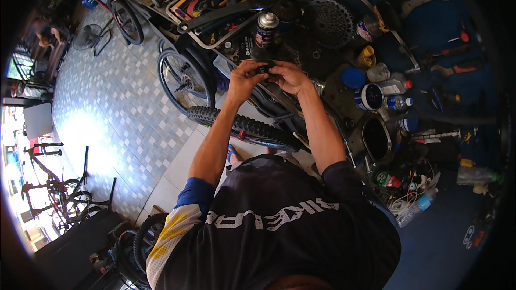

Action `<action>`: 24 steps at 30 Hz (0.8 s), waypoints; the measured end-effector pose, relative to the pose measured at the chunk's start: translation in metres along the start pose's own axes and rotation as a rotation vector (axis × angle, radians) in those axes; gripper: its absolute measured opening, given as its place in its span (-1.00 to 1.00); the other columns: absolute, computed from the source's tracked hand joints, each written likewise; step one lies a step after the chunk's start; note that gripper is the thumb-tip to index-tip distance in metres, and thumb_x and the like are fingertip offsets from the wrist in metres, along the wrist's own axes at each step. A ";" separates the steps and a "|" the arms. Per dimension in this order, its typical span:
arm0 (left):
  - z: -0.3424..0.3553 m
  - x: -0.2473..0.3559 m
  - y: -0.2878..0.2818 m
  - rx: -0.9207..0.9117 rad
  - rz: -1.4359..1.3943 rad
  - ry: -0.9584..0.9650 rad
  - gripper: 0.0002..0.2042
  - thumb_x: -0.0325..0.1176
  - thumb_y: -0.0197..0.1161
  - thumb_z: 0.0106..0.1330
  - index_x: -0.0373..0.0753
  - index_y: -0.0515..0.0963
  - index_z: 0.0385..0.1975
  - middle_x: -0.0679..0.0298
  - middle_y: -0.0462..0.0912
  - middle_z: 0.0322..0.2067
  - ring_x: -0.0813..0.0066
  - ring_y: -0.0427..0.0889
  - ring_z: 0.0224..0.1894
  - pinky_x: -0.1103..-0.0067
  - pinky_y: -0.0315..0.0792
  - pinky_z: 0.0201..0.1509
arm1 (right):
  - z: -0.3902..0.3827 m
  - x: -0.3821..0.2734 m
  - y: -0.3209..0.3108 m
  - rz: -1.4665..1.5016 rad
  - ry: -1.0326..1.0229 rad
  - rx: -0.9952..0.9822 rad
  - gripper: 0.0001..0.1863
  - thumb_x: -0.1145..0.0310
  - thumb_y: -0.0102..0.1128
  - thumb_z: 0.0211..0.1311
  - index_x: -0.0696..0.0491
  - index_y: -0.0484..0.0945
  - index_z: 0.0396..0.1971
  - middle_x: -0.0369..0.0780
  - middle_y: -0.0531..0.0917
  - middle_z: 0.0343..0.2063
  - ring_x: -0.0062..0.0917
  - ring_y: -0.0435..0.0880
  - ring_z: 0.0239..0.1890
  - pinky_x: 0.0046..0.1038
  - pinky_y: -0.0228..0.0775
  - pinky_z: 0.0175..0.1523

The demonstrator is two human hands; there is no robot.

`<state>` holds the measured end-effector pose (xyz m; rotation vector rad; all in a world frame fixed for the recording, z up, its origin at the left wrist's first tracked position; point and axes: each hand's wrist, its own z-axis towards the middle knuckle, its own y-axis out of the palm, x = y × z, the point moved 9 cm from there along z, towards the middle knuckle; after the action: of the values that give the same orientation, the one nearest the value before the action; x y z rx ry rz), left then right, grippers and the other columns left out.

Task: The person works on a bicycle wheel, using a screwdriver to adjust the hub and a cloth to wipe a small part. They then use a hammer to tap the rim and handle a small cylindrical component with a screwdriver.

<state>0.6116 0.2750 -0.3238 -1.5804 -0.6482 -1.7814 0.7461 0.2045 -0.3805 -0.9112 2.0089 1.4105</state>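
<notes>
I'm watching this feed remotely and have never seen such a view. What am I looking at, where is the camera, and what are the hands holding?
This is one picture from a wide fisheye camera worn on a person's head, looking down, so straight edges bend near the rim. There is no machine: the two bare forearms rising from the lower edge belong to the wearer. The left hand and right hand meet around a small dark part, too small to identify. Just beyond stands a spray can on a cluttered workbench, beside a toothed cassette, tubs and bottles. Below the hands lies a knobby tyre; a bicycle wheel stands left of them on the tiled floor.
</notes>
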 end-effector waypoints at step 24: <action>-0.327 -0.038 -0.257 0.821 -0.095 -0.487 -0.65 -0.34 0.47 0.36 -0.25 0.71 0.12 0.43 0.65 -0.37 0.68 0.53 -0.35 0.62 0.45 -0.24 | 0.280 -0.167 0.206 -1.643 -0.595 0.351 -0.49 0.30 0.20 0.34 -0.10 0.53 0.31 0.07 0.73 0.03 0.04 0.71 0.08 0.01 0.54 0.16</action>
<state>0.2050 0.2095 -0.3929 -1.3742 -1.4729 -0.9431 0.7041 0.5554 -0.2264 -1.2273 0.5130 0.2497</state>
